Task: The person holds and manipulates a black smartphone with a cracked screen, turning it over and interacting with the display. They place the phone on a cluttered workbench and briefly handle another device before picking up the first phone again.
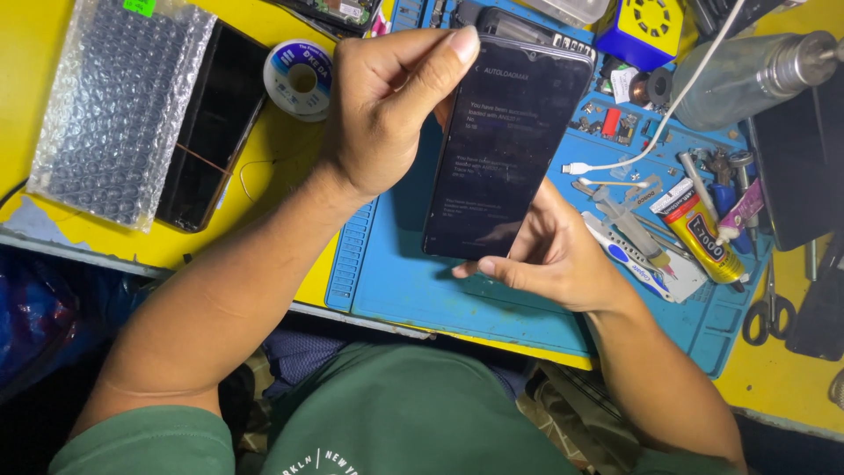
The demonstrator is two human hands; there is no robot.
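Observation:
A black smartphone [505, 145] is held upright over the blue work mat [396, 281], its dark screen lit with faint lines of text. My left hand [387, 110] grips its upper left edge, thumb lying along the top of the screen. My right hand [554, 255] supports the phone's lower end from beneath, thumb at the bottom edge. Both forearms reach in from the lower part of the view.
On the yellow table [264, 185] lie a bubble-wrap pouch [114, 105], another dark phone [215, 123] and a tape roll [299, 79]. To the right are a glue tube [703, 233], a white cable [651, 145], tweezers, scissors [769, 312], a metal bottle [756, 75] and small parts.

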